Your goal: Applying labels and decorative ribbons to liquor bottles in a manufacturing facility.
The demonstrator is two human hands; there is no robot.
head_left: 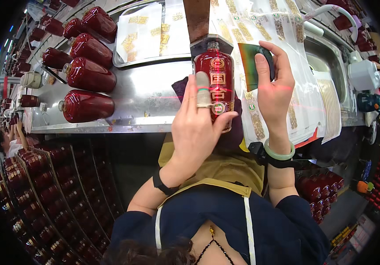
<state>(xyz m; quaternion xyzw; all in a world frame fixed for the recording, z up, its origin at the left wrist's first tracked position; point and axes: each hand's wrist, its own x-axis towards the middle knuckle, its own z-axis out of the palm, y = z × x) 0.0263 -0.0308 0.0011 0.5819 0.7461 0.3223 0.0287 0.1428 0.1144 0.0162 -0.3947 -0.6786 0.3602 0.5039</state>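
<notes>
A dark red glass bottle (pixel 226 88) with gold decoration and lettering lies on a dark purple cloth (pixel 179 87), its neck pointing away from me. My left hand (pixel 194 126) rests over its left side with fingers stretched out and thumb spread toward the base. Pale finger covers sit on at least one finger. To the right of the bottle, my right hand (pixel 274 90) grips a scraper (pixel 252 66) with a thin, green-to-orange blade and a dark handle. The blade is near the bottle, apparently apart from it. Thin red light lines cross the bottle and both hands.
Several red bottles (pixel 90 106) lie on the metal bench (pixel 141 106) at left. A tray (pixel 179 57) with gold decal sheets stands behind; more decal sheets (pixel 282 26) spread at right, beside a sink (pixel 327 57). Racks of bottles (pixel 53 190) stand below left, near another person (pixel 17 141).
</notes>
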